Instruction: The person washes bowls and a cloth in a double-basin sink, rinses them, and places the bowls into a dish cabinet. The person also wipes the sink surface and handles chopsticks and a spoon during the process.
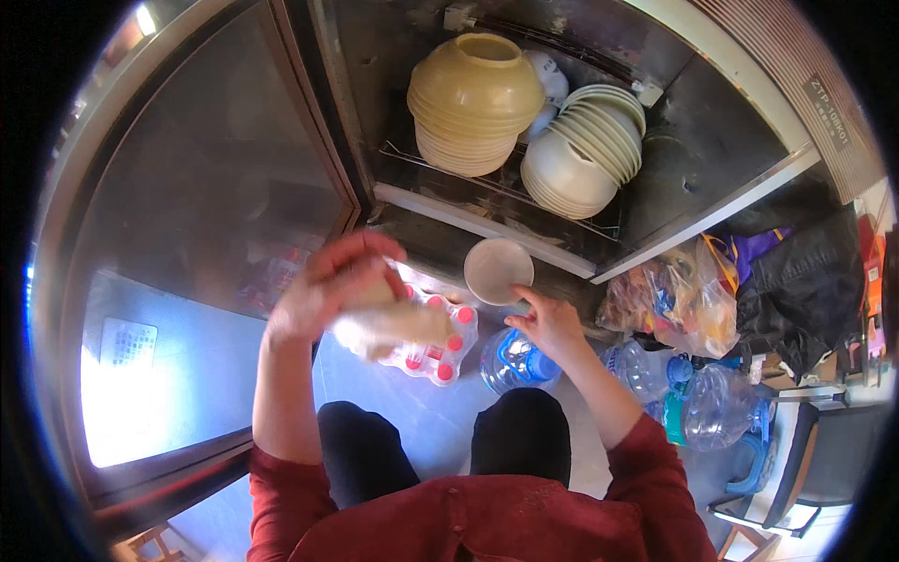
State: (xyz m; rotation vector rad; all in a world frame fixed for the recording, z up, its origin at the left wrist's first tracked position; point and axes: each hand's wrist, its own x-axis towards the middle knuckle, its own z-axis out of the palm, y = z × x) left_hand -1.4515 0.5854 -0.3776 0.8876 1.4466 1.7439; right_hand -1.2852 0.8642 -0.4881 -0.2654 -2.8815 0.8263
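Observation:
My right hand (551,323) pinches the rim of a small white bowl (497,270), thumb and forefinger at its near edge. The bowl's hollow faces me. To the left, my left hand (326,291) is blurred and grips a pale cloth (400,327), which trails off to the right. Beyond the bowl, an open-fronted dish cabinet holds a stack of yellow and cream bowls (477,91) on a wire rack (484,184). Beside that stack are nested white bowls (565,175) and a leaning row of pale green-white dishes (600,119).
The cabinet door (211,175) stands open on the left. A shrink-wrapped pack of red-capped bottles (439,351) is on the floor beneath the cloth. Large plastic water bottles (716,407) and a blue-capped jug (516,365) stand to the right. Filled plastic bags (674,295) lie beside the cabinet.

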